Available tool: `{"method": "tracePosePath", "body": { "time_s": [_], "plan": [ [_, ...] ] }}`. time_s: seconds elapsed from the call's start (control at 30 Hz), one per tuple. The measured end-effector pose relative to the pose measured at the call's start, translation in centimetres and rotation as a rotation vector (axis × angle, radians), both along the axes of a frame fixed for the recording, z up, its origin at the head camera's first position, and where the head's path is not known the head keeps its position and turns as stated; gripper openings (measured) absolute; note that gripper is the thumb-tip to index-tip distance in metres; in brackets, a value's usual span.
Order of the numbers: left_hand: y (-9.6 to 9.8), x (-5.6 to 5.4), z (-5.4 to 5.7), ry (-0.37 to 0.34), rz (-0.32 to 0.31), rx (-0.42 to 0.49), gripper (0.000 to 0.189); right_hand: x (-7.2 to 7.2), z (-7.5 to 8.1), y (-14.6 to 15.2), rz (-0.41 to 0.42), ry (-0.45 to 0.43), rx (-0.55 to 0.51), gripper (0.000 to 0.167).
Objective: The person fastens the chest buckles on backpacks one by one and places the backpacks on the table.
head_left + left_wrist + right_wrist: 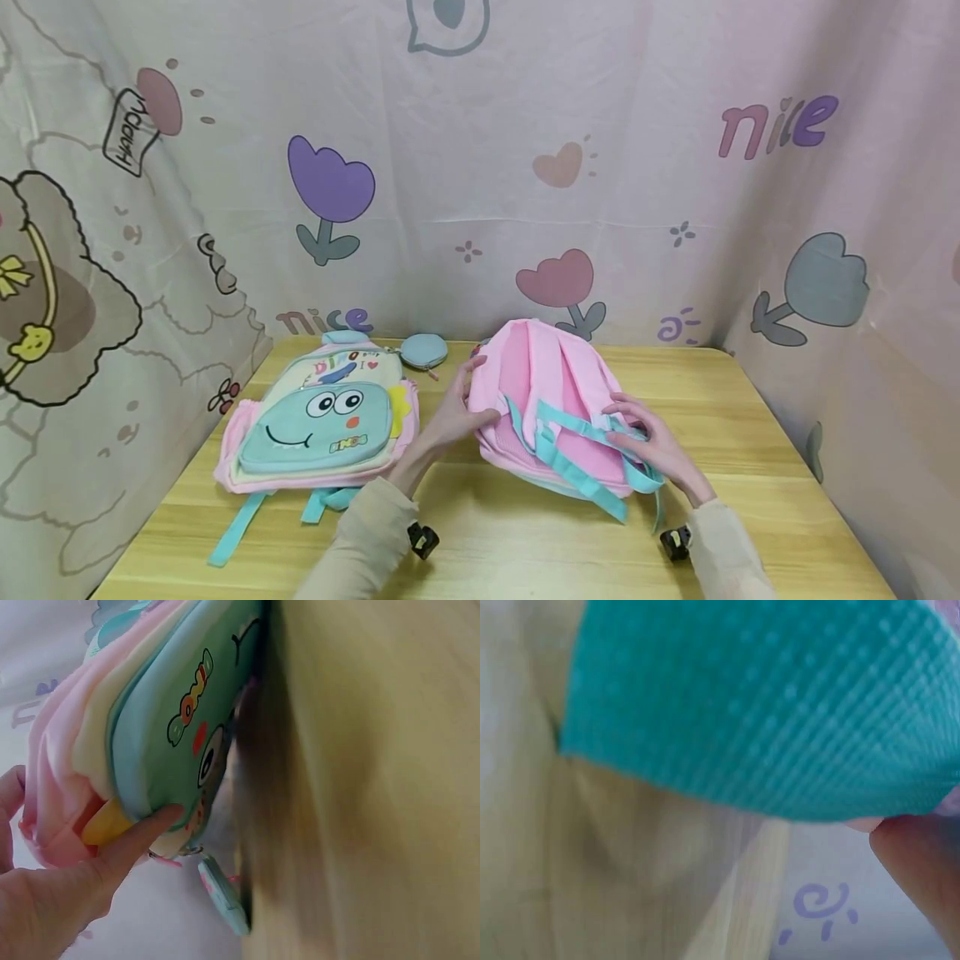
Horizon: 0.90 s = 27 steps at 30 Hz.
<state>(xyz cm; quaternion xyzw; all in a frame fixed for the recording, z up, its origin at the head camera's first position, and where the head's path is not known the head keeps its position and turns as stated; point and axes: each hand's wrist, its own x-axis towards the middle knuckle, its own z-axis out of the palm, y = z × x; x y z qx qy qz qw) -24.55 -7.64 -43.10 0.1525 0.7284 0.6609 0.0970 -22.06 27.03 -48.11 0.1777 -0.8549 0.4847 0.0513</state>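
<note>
A pink child's backpack point(516, 367) is tilted up off the table, its back panel and shoulder straps facing me. My left hand point(453, 412) grips its left side. In the left wrist view a finger of that hand presses the mint front pocket point(154, 765), which has a cartoon face and is turned toward the table. A small mint pouch point(223, 896) dangles from this bag. At the bag's lower right side, my right hand point(660, 446) holds the edge by the teal webbing straps point(573, 471). Close up, a teal strap point(757, 705) covers much of the right wrist view.
To the left a matching dinosaur backpack point(315, 433) lies face up on the wooden table point(720, 400). Its round blue pouch point(423, 352) rests beside its top, and teal strap ends point(238, 529) stick out toward me. A printed curtain point(465, 167) hangs behind the table.
</note>
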Motion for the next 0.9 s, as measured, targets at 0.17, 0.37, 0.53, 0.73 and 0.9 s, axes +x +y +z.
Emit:
{"method": "tracePosePath", "body": {
  "time_s": [0.17, 0.37, 0.53, 0.73, 0.9],
  "plan": [
    [0.0, -0.1, -1.2, -0.030, 0.029, -0.026, 0.093, 0.1, 0.3, 0.4, -0.003, -0.006, 0.049, 0.029],
    [0.6, -0.1, -2.6, -0.048, 0.001, -0.111, 0.091, 0.3, 0.6, 1.2, 0.026, 0.027, 0.086, 0.029],
    [1.1, -0.1, -3.4, -0.102, -0.041, -0.121, 0.090, 0.1, 0.6, 2.0, 0.031, 0.042, 0.117, 0.028],
    [1.4, 0.0, -4.4, -0.120, -0.078, -0.148, 0.089, 0.0, 0.7, 2.5, 0.005, 0.025, 0.177, 0.024],
    [1.4, -0.1, -4.8, -0.138, -0.108, -0.151, 0.087, -0.2, 1.0, 2.4, -0.014, 0.016, 0.226, 0.021]
  ]
}}
